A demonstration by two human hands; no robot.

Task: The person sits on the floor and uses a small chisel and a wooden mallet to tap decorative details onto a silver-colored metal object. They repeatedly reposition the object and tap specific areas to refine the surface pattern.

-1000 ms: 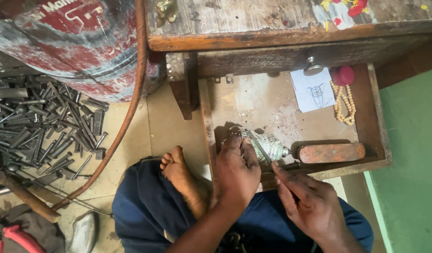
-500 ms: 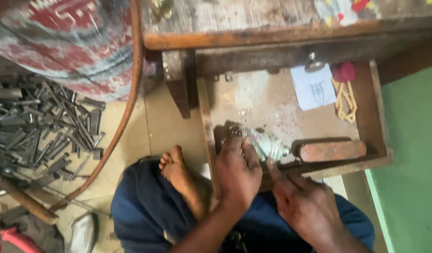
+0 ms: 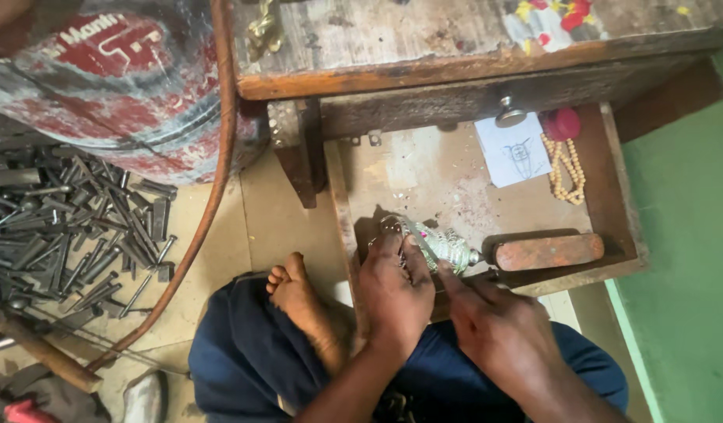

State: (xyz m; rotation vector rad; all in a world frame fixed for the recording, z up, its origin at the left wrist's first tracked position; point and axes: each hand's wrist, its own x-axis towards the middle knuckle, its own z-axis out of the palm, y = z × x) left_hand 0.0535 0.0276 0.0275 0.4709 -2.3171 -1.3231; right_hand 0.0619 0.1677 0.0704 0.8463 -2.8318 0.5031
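down in the drawer (image 3: 604,204), both hands' grip meets the silver ornament (image 3: 444,247).

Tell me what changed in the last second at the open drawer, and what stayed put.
The right hand moved in from the lower right toward the silver ornament, fingers now beside it. The left hand kept hold of the ornament's left end. The wooden block, bead string and paper stayed put.
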